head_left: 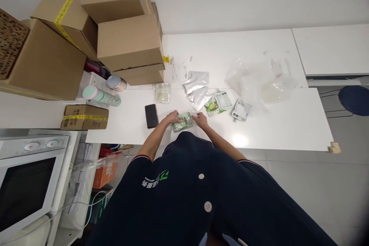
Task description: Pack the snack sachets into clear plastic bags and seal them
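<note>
Navy shirt (178,188), worn by the person, occupies the foreground nearest the camera. White table (276,127) spans the view beyond it. Cardboard boxes (129,40) are stacked at the table's left, several bound with yellow tape. Clear plastic bags (269,84) lie crumpled toward the right. Silver pouches (198,78) lie overlapping beyond the hands, with two printed packets (222,101) just beside them, to the right. Item under handling: a wrapped green packet (184,122), at the table's near edge, directly before the torso and between the two hands. Its long axis runs left to right across the body, the right end angled slightly farther away. Phone (151,116) lies to the left, apart from the packet. Left hand (173,117) grips the packet's left end, thumb over the upper face; the packet extends rightward from it. Right hand (201,119) appears to pinch the clear wrapping at the opposite end; the packet lies to its left. Both hands are in contact; the left sits nearer the printed portion. Fingers beneath cannot be seen.
</note>
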Demonstrator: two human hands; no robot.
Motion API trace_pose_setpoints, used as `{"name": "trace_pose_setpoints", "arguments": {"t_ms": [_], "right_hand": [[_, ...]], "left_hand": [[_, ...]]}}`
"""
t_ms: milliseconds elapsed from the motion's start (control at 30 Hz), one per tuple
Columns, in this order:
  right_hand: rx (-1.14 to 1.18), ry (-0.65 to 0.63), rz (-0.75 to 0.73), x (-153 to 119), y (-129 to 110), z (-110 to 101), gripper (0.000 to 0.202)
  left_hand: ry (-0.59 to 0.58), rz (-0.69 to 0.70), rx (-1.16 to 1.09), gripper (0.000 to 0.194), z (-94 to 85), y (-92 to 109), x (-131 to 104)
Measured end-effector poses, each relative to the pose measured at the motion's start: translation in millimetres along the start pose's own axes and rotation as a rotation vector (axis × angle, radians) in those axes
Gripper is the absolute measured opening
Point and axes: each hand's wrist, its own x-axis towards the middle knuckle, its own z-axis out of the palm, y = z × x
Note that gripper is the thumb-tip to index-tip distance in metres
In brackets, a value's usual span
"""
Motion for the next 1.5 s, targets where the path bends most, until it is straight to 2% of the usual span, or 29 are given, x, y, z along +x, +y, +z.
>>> {"name": "trace_pose_setpoints", "arguments": {"t_ms": [133, 200, 267, 400, 567, 633, 733, 833, 933, 1000, 1067, 1133, 1200, 1267, 1400, 1500], "right_hand": [[0.07, -0.155, -0.136, -2.1, 3.9, -6.7, 0.035], [0.123, -0.159, -0.198, -5.5, 2.4, -10.5, 0.035], [0.216, -0.17, -0.2, -8.8, -2.2, -14.9, 0.038], [0.321, -0.271, -0.233, -12.6, -16.3, -21.3, 0.042], [0.315, -0.072, -0.381, -19.6, -34.5, -23.4, 0.039], [0.311, -0.073, -0.423, -24.9, -43.1, -26.7, 0.042], [0.417, -0.165, -0.434, -32.6, -56.7, -36.7, 0.049], [0.589, -0.346, -0.358, -37.2, -66.5, -47.9, 0.054], [0.681, -0.533, -0.256, -39.2, -69.9, -51.6, 0.056], [0.668, -0.57, -0.219, -40.8, -68.9, -47.2, 0.057], [0.597, -0.516, -0.228, -42.9, -65.6, -38.3, 0.055], [0.502, -0.408, -0.291, -45.2, -60.6, -27.0, 0.051], [0.411, -0.287, -0.331, -46.8, -54.8, -16.1, 0.046], [0.342, -0.198, -0.306, -47.1, -49.2, -7.5, 0.045], [0.285, -0.146, -0.261, -43.8, -42.1, -1.2, 0.05], [0.263, -0.125, -0.285, -40.0, -39.3, -6.5, 0.056]], "left_hand": [[-0.108, 0.159, -0.327, 0.039, 14.9, -16.9, -11.3], [-0.133, 0.157, -0.48, 0.039, 20.4, -22.9, -17.7], [-0.152, 0.132, -0.595, 0.042, 24.2, -25.9, -23.0], [-0.183, 0.117, -0.746, 0.05, 26.7, -24.1, -30.1], [-0.28, 0.251, -0.854, 0.06, 17.4, -12.3, -38.0], [-0.349, 0.319, -0.823, 0.061, 9.1, -4.8, -41.4], [-0.399, 0.388, -0.777, 0.056, -5.1, 7.9, -46.5], [-0.337, 0.42, -0.749, 0.047, -16.0, 18.6, -51.6], [-0.192, 0.427, -0.658, 0.045, -21.3, 24.8, -55.8], [-0.094, 0.414, -0.578, 0.051, -22.9, 26.6, -58.6], [-0.054, 0.394, -0.524, 0.059, -24.2, 27.3, -62.0], [-0.082, 0.404, -0.505, 0.063, -24.8, 27.5, -66.5], [-0.143, 0.447, -0.506, 0.056, -23.2, 27.3, -71.1], [-0.202, 0.459, -0.538, 0.045, -18.3, 26.2, -74.7], [-0.235, 0.378, -0.604, 0.041, -5.3, 21.6, -75.7], [-0.198, 0.361, -0.442, 0.036, -6.6, 18.9, -69.7]]}}
